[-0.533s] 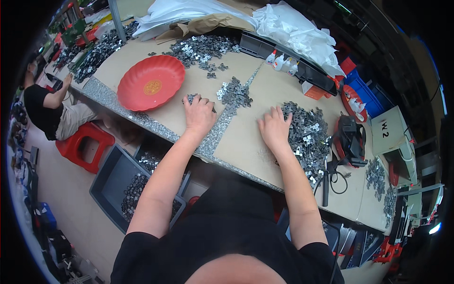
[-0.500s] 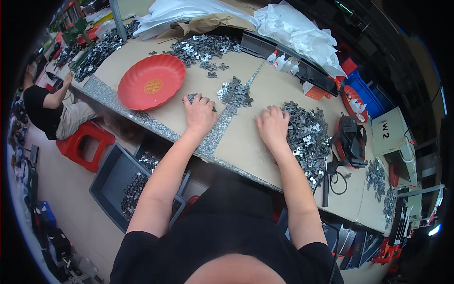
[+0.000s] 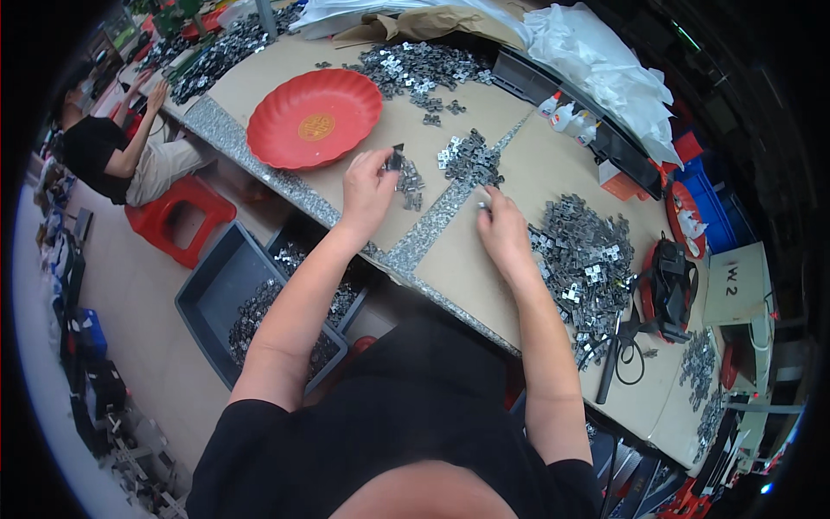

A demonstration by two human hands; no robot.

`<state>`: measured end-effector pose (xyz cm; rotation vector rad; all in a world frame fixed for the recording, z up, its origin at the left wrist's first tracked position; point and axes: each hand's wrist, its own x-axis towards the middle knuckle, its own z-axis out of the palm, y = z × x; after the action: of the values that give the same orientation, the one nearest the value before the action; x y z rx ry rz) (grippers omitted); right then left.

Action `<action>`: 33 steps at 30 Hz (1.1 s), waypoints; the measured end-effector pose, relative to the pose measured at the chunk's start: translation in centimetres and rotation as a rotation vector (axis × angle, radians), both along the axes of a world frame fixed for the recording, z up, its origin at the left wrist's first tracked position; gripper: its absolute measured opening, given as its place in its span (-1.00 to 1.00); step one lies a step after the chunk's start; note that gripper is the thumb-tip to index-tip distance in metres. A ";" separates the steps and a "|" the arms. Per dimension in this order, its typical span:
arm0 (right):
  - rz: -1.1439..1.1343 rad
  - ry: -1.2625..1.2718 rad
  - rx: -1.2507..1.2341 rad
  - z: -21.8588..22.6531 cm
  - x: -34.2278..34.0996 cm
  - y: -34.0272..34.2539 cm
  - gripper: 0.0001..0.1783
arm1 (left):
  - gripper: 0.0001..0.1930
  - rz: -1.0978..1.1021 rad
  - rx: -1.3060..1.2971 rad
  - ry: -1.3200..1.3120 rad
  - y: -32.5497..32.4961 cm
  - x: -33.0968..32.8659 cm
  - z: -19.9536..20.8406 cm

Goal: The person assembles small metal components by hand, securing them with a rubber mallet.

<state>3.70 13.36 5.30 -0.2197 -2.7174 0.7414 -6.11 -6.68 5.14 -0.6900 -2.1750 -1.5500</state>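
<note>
My left hand is closed in a pinch on a small dark metal clip, held above the board beside a small heap of similar clips. To the right, my right hand has its fingers curled together over the board; whatever is between the fingertips is too small to make out. Ahead of it lies a second heap of metal clips. A large pile of clips spreads just right of my right hand. The red scalloped plate sits left of my left hand.
More clips lie at the back, near a dark tray and white bottles. A black-and-red device and a black-handled tool stand at right. Grey bins sit below; a co-worker sits at left.
My left hand has come up from the board with a clip, and the small heap beside it now shows. My right hand's fingers have drawn together, away from the large pile. The whole view has shifted.
</note>
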 end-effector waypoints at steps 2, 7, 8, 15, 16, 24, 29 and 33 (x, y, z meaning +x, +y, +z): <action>-0.003 0.056 -0.018 0.4 1.0 0.4 -0.74 | -0.71 0.066 -0.269 -0.008 -0.7 1.6 -0.6; -0.027 -0.078 -0.794 0.7 3.1 0.8 -0.75 | -0.74 0.048 -0.528 -0.130 0.2 4.7 -1.1; 0.020 -0.040 -0.716 0.7 3.3 1.0 -0.73 | -0.74 0.050 -0.530 -0.133 0.3 4.8 -1.3; 0.026 -0.048 -1.257 -0.5 3.8 0.7 -0.81 | -0.76 -0.006 -0.500 -0.069 1.0 4.7 -1.8; 0.021 -0.046 -1.258 -0.4 3.9 0.6 -0.81 | -0.76 -0.056 -0.350 -0.166 1.0 4.6 -1.6; 0.223 -0.112 -1.357 0.4 4.3 -0.5 -0.83 | -0.84 -0.847 0.078 -1.086 2.8 4.8 1.7; 0.121 -0.060 -1.601 0.0 4.3 0.2 -0.86 | -0.89 -0.775 0.481 -1.259 4.6 5.4 0.4; 0.024 0.003 -1.692 -0.2 4.2 -0.7 -0.88 | -0.85 -0.628 0.770 -1.275 6.5 7.9 -0.5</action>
<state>7.89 12.70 5.09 -0.4830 -1.3329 2.7013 1.81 -0.16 4.63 -0.0293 -1.6296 -3.5672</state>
